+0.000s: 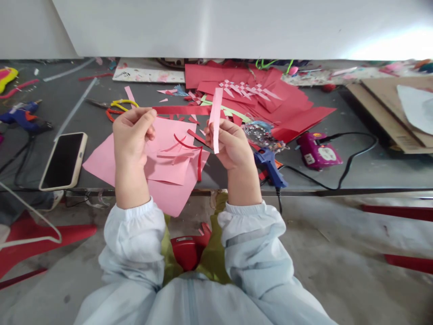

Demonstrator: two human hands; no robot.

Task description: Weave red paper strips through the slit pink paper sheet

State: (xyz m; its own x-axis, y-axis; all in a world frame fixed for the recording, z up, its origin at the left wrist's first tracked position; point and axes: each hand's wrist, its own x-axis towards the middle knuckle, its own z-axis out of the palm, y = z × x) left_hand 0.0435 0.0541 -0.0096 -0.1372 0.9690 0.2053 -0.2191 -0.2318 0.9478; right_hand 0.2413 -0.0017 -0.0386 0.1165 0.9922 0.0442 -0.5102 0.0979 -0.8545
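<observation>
My left hand [133, 133] is closed in a pinch on one end of a red paper strip [182, 110]. The strip stretches across to the right, and its far end passes behind a pink paper strip [216, 119]. My right hand [233, 142] pinches that pink strip, which stands nearly upright between thumb and fingers. Whether the right fingers also hold the red strip is hidden. Below the hands lie pink paper sheets [169, 174] with thin red and pink offcuts on them, one sheet hanging over the table edge. Scissors [115, 106] with yellow and orange handles lie beside my left hand.
Red paper sheets [294, 106] with woven pink-and-red pieces [246, 89] are piled behind. A blue glue gun [270, 167] and a corded purple box [318, 151] sit at right. A phone [64, 161] and another glue gun [25, 117] are left; cardboard [382, 108] lies far right.
</observation>
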